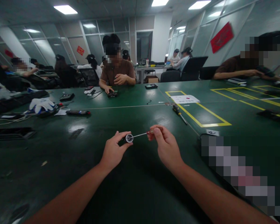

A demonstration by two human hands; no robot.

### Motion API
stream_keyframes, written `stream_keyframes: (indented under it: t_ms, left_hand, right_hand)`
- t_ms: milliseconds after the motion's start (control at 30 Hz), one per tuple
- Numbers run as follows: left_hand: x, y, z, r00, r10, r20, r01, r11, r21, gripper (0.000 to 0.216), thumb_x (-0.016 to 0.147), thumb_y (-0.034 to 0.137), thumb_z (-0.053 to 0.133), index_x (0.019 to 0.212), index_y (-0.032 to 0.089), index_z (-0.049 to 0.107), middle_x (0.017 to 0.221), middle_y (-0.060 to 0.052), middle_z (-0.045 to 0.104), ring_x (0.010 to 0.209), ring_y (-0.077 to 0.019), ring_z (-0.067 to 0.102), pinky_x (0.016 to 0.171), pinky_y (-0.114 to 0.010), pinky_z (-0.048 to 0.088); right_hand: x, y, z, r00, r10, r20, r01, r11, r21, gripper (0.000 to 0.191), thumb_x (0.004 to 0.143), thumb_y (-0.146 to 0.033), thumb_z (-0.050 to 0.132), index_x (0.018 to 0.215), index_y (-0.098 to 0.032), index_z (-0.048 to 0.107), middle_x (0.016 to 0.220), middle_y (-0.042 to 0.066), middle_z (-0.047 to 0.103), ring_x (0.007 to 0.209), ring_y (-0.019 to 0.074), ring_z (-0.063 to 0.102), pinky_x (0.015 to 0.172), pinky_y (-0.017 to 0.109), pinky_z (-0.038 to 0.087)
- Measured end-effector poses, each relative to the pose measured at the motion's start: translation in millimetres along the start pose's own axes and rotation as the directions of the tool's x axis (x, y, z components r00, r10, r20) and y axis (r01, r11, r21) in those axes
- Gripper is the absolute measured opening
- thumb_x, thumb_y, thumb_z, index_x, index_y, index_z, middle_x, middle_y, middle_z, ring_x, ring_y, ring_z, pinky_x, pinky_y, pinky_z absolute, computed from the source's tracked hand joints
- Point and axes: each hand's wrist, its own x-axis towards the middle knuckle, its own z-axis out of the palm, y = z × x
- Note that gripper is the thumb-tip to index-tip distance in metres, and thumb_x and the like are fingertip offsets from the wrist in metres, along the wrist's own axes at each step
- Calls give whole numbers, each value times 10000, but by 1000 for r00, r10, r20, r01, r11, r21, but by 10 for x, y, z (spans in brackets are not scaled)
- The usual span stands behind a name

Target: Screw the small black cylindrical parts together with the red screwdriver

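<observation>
My left hand is closed around a small round part with a pale rim and a dark hollow, pinched between thumb and fingers. In my right hand is a thin screwdriver with a reddish handle, gripped near its end. Its metal shaft points left, and the tip reaches into the opening of the round part. Whether the tip touches anything inside is too small to tell. Both hands are held above the green table.
A yellow-and-black screwdriver lies ahead on the right, near a white sheet. Gloves and a dark cylindrical tool lie on the left. A pixelated object rests beside my right forearm. Across the table sits a person.
</observation>
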Motion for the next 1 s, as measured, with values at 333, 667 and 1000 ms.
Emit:
stream_keyframes:
  t_ms: [333, 667, 1000]
  left_hand:
    - [6, 14, 13, 1000, -23, -3, 23, 1000, -19, 375, 819, 197, 773, 1191, 240, 751, 1212, -43, 762, 1189, -268, 693, 1256, -595, 261]
    - [0, -34, 17, 999, -41, -15, 41, 999, -30, 380, 824, 237, 768, 1203, 257, 748, 1207, -36, 763, 1197, -264, 685, 1264, -572, 250]
    - [6, -35, 19, 1000, -22, -16, 21, 999, -33, 372, 831, 235, 759, 1202, 259, 745, 1221, -44, 758, 1236, -274, 665, 1254, -587, 258]
  right_hand:
    - [-80, -41, -40, 986, -63, 153, 104, 955, -277, 244, 1047, -428, 491, 1121, -242, 630, 775, -8, 642, 695, 165, 625, 659, 310, 478]
    - [-107, -102, -37, 970, -85, 227, 159, 930, -332, 211, 1056, -383, 465, 1110, -246, 616, 747, -19, 617, 674, 159, 606, 630, 288, 439]
    - [-108, -133, -30, 969, -105, 224, 189, 898, -398, 194, 1058, -350, 463, 1103, -244, 620, 724, -29, 621, 648, 153, 608, 635, 285, 434]
